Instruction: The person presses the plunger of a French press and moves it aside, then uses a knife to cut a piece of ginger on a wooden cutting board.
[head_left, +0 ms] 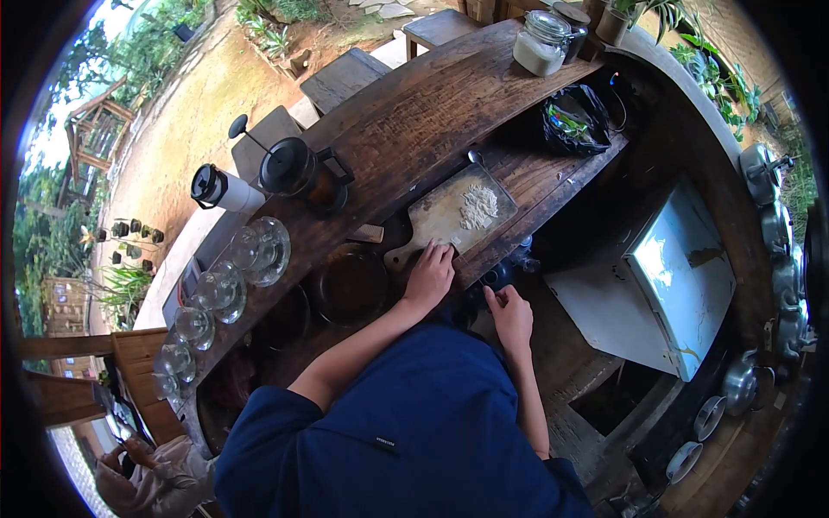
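Observation:
A wooden cutting board [436,207] with a handle lies on the lower counter shelf, and a small heap of pale, crumbly powder [477,207] sits on it. My left hand [431,274] rests flat on the board's near edge beside the handle, fingers stretched out. Just off the counter's front edge is my right hand [509,319], its fingers curled in; whatever they may hold is hidden. A spoon [476,158] lies at the board's far edge. Dark round trays [350,283] stand left of the handle.
On the upper counter stand a French press [298,177], a white tumbler [226,190], several glass cups [261,250] and a glass jar [541,45]. A black plastic bag [574,121] sits right on the shelf. A white cabinet [643,272] is at right; another person [160,475] is lower left.

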